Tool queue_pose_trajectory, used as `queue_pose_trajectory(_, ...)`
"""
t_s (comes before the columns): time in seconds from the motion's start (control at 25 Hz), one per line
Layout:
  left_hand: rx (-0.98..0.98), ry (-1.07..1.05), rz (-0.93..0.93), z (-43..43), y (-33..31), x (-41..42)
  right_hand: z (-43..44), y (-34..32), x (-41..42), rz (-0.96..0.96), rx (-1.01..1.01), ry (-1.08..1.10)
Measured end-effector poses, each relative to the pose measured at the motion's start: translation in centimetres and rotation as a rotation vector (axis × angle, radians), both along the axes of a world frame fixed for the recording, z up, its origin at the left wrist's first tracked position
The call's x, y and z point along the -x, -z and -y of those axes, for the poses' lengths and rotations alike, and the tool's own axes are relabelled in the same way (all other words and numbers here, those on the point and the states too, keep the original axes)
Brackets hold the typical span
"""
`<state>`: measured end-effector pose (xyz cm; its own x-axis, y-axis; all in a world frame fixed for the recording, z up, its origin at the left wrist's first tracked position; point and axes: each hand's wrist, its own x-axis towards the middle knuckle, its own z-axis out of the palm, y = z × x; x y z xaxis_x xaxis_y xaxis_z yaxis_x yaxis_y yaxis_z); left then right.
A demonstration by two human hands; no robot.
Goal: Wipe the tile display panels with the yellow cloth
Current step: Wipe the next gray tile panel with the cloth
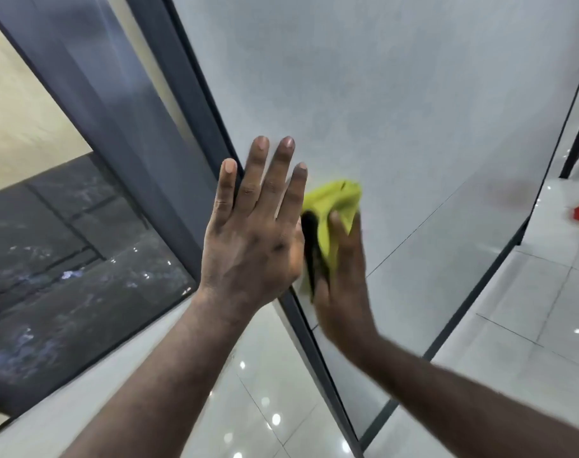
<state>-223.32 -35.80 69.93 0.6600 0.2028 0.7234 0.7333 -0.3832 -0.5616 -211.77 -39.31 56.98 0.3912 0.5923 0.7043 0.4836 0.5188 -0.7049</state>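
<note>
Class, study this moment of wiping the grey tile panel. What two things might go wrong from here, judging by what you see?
1. The bare left hand lies flat across the dark frame and the grey panel, so it may leave smudges.
2. The right hand grips the yellow cloth bunched up, so little of it may meet the panel and strips may be missed.

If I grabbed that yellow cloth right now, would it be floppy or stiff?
Probably floppy: the crumpled yellow cloth bunches into soft folds under the right hand. It likely weighs little, since one hand holds it up against the upright pale grey tile panel. It should slide easily there; the panel looks smooth.
</note>
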Motion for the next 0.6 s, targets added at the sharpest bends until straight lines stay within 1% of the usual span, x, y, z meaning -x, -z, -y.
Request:
queue_pose_trajectory(0.04, -0.003, -0.013, 0.003, -0.2, 0.5, -1.1, 1.5, 2.9, 0.3, 0.058, 0.058, -0.087)
queue_pose_trajectory(0.08, -0.008, -0.031, -0.009, -0.2, 1.0, -2.1, 1.9, 5.4, -0.8, 0.072, 0.127, -0.108)
queue_pose_trajectory(0.12, -0.012, -0.053, -0.023, -0.3, 1.4, -3.0, 1.1, 6.9, -2.7, 0.023, 0.151, -0.075)
queue_pose_trajectory(0.16, -0.005, -0.077, -0.025, -0.2, 1.6, -3.8, -0.4, 7.1, -4.9, -0.08, 0.185, -0.012)
queue_pose_trajectory(0.24, 0.038, -0.116, -0.002, -0.4, 1.6, -5.7, -3.6, 5.0, -9.0, -0.357, 0.272, 0.111)
queue_pose_trajectory(0.28, 0.053, -0.13, 0.013, -0.5, 1.6, -6.5, -4.8, 3.6, -10.5, -0.4, 0.278, 0.139)
queue_pose_trajectory(0.32, 0.06, -0.143, 0.022, -0.6, 1.4, -7.2, -5.3, 2.4, -11.6, -0.348, 0.244, 0.124)
queue_pose_trajectory(0.36, 0.06, -0.158, 0.027, -0.9, 1.0, -7.9, -5.6, 2.0, -12.8, -0.23, 0.192, 0.078)
queue_pose_trajectory(0.4, 0.053, -0.172, 0.036, -1.1, 0.5, -8.3, -5.8, 1.8, -14.3, -0.067, 0.121, 0.027)
queue_pose_trajectory(0.44, 0.038, -0.186, 0.05, -1.3, -0.1, -8.6, -6.3, 1.6, -16.2, 0.041, 0.061, 0.002)
queue_pose_trajectory(0.48, 0.018, -0.2, 0.072, -1.4, -0.7, -8.7, -7.3, 0.7, -18.3, 0.037, 0.045, 0.016)
queue_pose_trajectory(0.56, -0.013, -0.222, 0.119, -1.8, -1.8, -9.2, -9.0, -3.5, -21.2, -0.156, 0.104, 0.042)
queue_pose_trajectory(0.6, -0.017, -0.227, 0.132, -1.9, -2.2, -9.7, -9.3, -5.9, -21.8, -0.101, 0.093, 0.028)
